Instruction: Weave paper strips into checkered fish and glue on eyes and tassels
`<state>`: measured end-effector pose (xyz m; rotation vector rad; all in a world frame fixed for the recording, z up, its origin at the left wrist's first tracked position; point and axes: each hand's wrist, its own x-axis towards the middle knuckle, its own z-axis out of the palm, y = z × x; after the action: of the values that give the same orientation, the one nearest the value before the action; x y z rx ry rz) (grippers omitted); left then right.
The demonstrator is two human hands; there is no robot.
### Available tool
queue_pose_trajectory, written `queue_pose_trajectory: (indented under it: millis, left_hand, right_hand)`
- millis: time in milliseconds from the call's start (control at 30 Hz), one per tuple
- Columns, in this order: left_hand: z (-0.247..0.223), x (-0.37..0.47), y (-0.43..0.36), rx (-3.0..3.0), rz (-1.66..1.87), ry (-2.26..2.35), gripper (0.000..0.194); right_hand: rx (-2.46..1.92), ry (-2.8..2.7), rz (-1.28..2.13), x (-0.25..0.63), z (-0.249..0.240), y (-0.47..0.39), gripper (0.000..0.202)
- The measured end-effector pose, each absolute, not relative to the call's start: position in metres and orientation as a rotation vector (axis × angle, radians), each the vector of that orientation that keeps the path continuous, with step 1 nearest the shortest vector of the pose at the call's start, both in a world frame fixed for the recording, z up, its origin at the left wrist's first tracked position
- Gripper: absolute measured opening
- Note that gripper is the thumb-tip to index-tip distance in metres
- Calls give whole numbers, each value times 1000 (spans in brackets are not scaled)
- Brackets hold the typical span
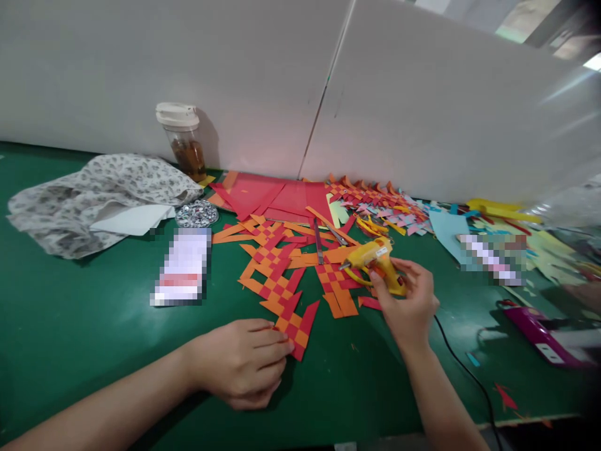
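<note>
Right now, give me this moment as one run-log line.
left hand: touching red-orange woven paper | right hand: holding yellow glue gun | surface: green table

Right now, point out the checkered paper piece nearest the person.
The red-and-orange piece touching the left hand; the other checkered pieces lie farther back.

The left grip [241, 362] is curled palm-down, the right grip [407, 302] bent and raised

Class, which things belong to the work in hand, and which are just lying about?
Job in hand:
woven red-and-orange paper strip, touched by the left hand
yellow glue gun, held by the right hand

Apparently just lying about:
lidded cup
patterned cloth
blue sheet
</note>
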<state>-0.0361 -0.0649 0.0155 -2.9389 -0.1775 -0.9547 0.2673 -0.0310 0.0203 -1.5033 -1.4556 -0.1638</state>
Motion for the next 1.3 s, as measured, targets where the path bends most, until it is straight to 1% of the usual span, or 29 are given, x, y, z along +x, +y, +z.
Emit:
queue_pose_trajectory:
  millis: [100,167,300,433,633,933,1067,1300]
  left_hand:
    - [16,-36,-65,-2940,-978,-196,23]
    - [16,-36,-66,-2951,-972,-216,23]
    - [14,-36,-67,-2969,-967,-250,24]
    - [14,-36,-67,-2980,-974,-256,24]
    - [15,-35,-66,-2989,-1016,-249,23]
    - [13,-36,-67,-3021,-907,-280,21]
    - [12,-36,-67,-3025,-919,-273,22]
    - [12,-35,-67,-3022,-939,-268,23]
  right_hand:
    - [-1415,-1646,16,262,15,-50,38]
    - [-1385,-1812,59,258,13,-61,32]
    - [-1319,-1997,2,251,12,-72,28]
    - [-1260,-2049,-52,248,13,-73,23]
    - [-1220,-2113,-39,247,13,-72,15]
    - [-1228,-2150,-32,249,9,-72,19]
    - [-1237,-2165,-19,250,8,-72,23]
    - [-1190,-2166,-37,249,8,-70,24]
